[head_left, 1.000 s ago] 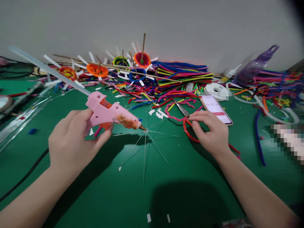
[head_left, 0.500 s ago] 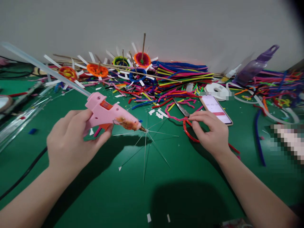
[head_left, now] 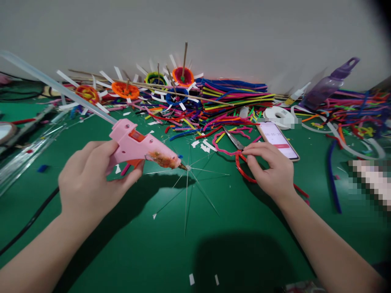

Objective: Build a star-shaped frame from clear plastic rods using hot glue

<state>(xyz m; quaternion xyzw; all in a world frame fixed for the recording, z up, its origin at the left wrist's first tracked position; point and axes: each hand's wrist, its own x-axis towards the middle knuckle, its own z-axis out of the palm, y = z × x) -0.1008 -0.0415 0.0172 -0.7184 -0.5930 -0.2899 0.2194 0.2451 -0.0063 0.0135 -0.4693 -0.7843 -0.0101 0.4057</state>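
My left hand (head_left: 91,175) is wrapped round the handle of a pink glue gun (head_left: 137,144), from whose back a long clear glue stick (head_left: 61,87) sticks out. The gun's nozzle touches or nearly touches the hub of a star of thin clear spokes (head_left: 189,167) above the green table. My right hand (head_left: 270,169) pinches the end of a wavy pink pipe cleaner (head_left: 224,151), its fingertips together. Red-handled scissors (head_left: 244,174) lie just beside and beneath those fingertips, their blades pointing away.
A phone (head_left: 279,142) lies beyond my right hand. Along the wall are colourful pipe cleaners (head_left: 235,93), small woven bowls with white strips (head_left: 125,90), a white ribbon roll (head_left: 277,116) and a purple bottle (head_left: 325,87). A black cord (head_left: 33,219) runs at left.
My left hand and the glue gun have shifted very slightly to the left. My right hand and the pink pipe cleaner look the same.
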